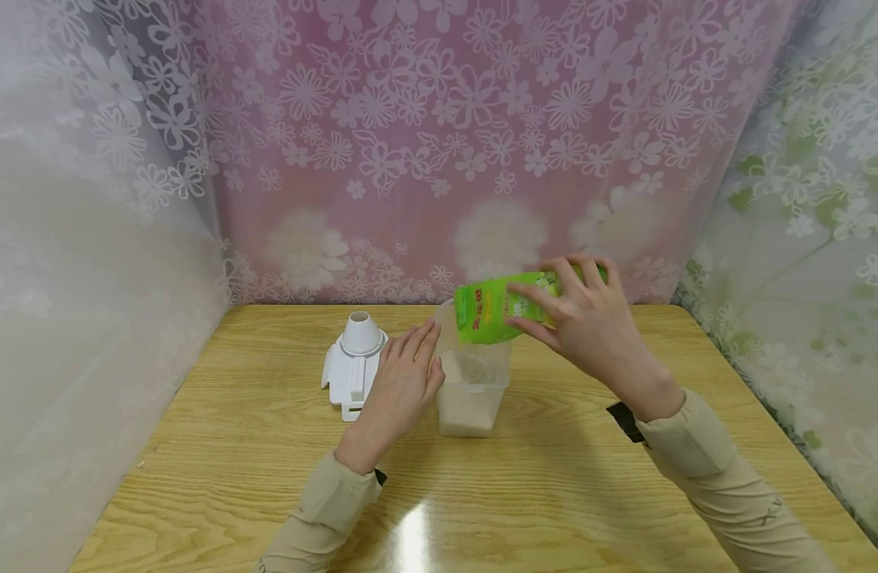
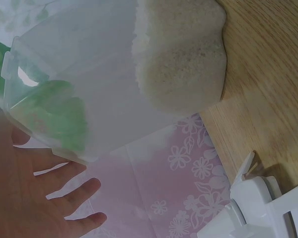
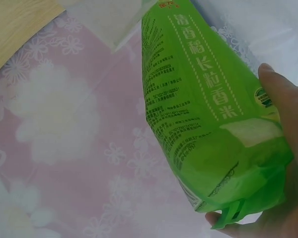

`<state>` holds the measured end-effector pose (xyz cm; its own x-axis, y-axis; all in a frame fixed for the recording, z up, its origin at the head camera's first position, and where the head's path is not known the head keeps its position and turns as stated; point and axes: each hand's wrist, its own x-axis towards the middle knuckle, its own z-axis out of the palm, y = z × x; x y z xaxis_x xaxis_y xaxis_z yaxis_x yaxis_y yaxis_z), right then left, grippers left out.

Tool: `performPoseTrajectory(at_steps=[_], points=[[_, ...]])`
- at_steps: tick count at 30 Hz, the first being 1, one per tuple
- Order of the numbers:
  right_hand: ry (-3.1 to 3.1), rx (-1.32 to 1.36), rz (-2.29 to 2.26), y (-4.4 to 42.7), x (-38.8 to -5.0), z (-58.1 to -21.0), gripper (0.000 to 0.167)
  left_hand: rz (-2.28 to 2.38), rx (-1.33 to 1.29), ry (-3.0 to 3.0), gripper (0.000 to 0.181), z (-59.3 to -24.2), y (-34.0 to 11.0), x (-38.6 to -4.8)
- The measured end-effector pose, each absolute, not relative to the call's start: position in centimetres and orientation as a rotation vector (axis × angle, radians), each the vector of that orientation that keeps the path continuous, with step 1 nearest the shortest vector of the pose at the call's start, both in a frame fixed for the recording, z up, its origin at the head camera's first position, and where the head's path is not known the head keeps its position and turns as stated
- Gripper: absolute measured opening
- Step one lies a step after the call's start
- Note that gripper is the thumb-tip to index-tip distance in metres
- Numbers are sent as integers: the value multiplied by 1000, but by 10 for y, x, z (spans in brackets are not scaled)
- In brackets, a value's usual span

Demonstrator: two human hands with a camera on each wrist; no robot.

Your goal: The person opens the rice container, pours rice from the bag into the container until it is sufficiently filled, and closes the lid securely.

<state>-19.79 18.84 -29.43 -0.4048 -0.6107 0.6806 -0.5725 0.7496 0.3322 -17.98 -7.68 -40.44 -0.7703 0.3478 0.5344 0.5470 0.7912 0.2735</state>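
Observation:
A green rice bag [image 1: 496, 312] is tipped on its side over a clear plastic container [image 1: 500, 374], its left end at the container's mouth. My right hand [image 1: 595, 322] grips the bag near its bottom end, thumb on one side and fingers on the other. White rice [image 2: 184, 59] fills the container's lower part; the bag's end shows through the upper wall in the left wrist view. At the container's left side, my left hand [image 1: 401, 383] has its fingers extended, with fingertips by the rim. Printed text covers the bag in the right wrist view.
Left of the container, a white plastic lid-like piece [image 1: 356, 362] with a cone-shaped spout lies on the wooden table [image 1: 252, 446], partly behind my left hand. A pink floral curtain [image 1: 439, 159] hangs along the back edge, with pale curtains at both sides.

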Motion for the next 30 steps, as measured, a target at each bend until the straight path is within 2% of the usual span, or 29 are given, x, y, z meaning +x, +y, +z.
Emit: performPoseTrajectory(at_steps=[9, 15, 30], points=[[-2238, 808, -34, 195, -195, -302, 70, -594, -668, -2533, 49, -405, -77, -180], [-2385, 753, 32, 206, -192, -316, 56, -599, -668, -2539, 50, -404, -77, -179], [-2416, 653, 315, 217, -185, -355, 55, -590, -670, -2521, 50, -405, -77, -180]])
